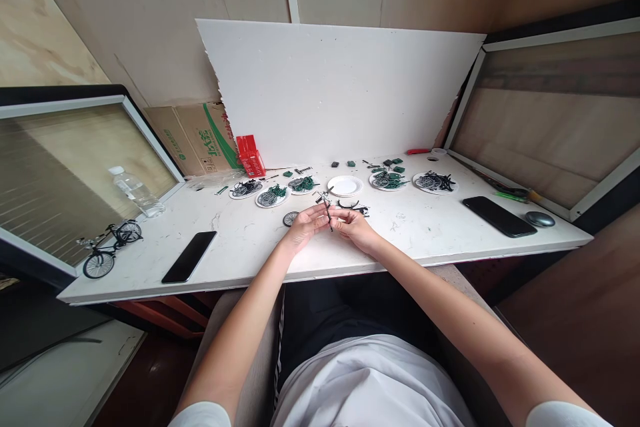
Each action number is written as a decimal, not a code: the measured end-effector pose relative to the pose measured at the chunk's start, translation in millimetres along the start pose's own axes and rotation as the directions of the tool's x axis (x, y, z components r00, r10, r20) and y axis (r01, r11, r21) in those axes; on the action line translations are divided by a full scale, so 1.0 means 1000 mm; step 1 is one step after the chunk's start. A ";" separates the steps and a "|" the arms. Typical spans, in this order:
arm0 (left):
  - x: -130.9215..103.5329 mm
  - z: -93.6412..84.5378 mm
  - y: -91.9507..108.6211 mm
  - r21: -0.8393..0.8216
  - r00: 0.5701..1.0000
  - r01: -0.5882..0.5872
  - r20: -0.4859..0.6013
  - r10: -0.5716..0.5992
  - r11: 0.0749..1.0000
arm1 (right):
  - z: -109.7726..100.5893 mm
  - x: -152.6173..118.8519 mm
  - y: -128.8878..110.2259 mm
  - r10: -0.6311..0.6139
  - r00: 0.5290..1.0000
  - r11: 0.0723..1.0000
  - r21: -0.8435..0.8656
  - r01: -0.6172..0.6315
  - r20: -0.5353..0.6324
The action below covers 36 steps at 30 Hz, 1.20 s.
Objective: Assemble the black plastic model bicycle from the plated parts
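Observation:
Over the front middle of the white table, my left hand and my right hand meet. Their fingertips pinch a thin black model bicycle part from both sides. It stands roughly upright, with a small silvery handlebar-like piece at its top; finer detail is too small to tell. Beside my left hand lies a small spoked wheel, partly covered by the fingers. Just behind my right hand are loose black curved parts. A finished-looking black model bicycle stands at the table's left end.
Paper plates of green and black parts, such as the right plate, line the back around a bare plate. Phones lie left and right, near a mouse. A bottle, red box and white panel stand behind.

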<state>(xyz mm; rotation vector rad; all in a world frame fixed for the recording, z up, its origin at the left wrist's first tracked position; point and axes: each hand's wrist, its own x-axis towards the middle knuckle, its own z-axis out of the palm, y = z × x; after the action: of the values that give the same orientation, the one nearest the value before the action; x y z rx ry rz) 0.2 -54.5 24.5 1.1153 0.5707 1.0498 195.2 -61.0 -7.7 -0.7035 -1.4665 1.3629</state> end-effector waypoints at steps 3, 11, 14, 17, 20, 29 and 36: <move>0.000 -0.001 -0.001 0.019 1.000 0.004 -0.015 -0.004 1.000 | 0.002 -0.001 -0.001 0.004 0.999 0.999 0.034 -0.002 -0.050; -0.002 -0.001 -0.002 0.083 0.998 -0.064 0.004 0.064 0.994 | 0.006 -0.003 -0.008 -0.009 0.999 0.999 0.038 0.011 -0.054; -0.003 0.000 0.000 0.080 0.999 -0.047 0.023 0.045 0.996 | 0.007 -0.003 -0.007 -0.027 0.998 0.999 0.015 0.028 -0.059; -0.004 0.003 0.003 0.053 0.998 -0.006 0.064 0.003 0.999 | 0.007 -0.003 -0.006 -0.052 0.998 0.999 -0.011 0.051 -0.048; -0.003 0.005 0.005 -0.008 0.995 0.026 0.101 -0.025 1.000 | 0.007 -0.002 -0.005 -0.079 0.995 0.997 -0.030 0.077 -0.053; 0.002 -0.002 -0.001 -0.095 0.990 0.029 0.141 -0.015 0.995 | 0.005 0.002 -0.002 -0.120 0.987 0.992 -0.055 0.114 -0.108; 0.004 -0.004 -0.004 -0.090 0.995 0.012 0.104 -0.003 0.996 | 0.006 -0.003 -0.011 -0.172 0.975 0.975 -0.163 0.148 -0.142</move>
<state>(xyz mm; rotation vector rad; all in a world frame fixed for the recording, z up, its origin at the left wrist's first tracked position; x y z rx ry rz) -0.1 -49.5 19.3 1.0806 0.4400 0.9950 193.0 -68.7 2.3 -0.7533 -1.4784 1.0576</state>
